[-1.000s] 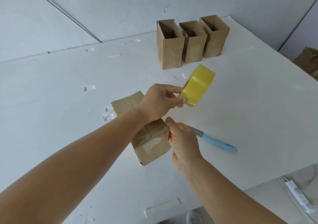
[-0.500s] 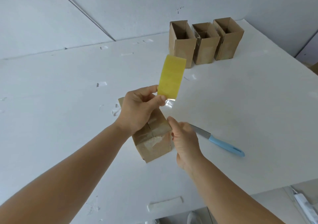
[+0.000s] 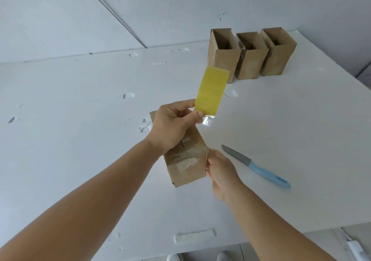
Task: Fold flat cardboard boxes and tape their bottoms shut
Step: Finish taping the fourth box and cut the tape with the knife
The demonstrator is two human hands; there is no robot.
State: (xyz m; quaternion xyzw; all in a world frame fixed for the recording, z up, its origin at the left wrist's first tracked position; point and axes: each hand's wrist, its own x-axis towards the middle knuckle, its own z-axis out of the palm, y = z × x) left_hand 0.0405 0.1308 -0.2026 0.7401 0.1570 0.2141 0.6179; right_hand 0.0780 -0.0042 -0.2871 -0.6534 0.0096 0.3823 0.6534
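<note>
Left hand [image 3: 172,128]: gripped tape roll [image 3: 212,92].
Right hand [image 3: 221,172]: pinched tape against box [image 3: 186,160].
Three boxes [image 3: 251,56]: stood open; contents unclear.

White table [image 3: 281,120], surface pitted and dented; white panelled wall [image 3: 60,20] behind, seams visible; pale floor [image 3: 301,246] below; even, soft light.

Bright, even light; perhaps edge distortion

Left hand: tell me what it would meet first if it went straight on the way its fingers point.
The left hand holds the yellow tape roll and points up-right. Beyond the roll, the nearest of the three upright boxes likely comes first, though depth is unclear.
</note>
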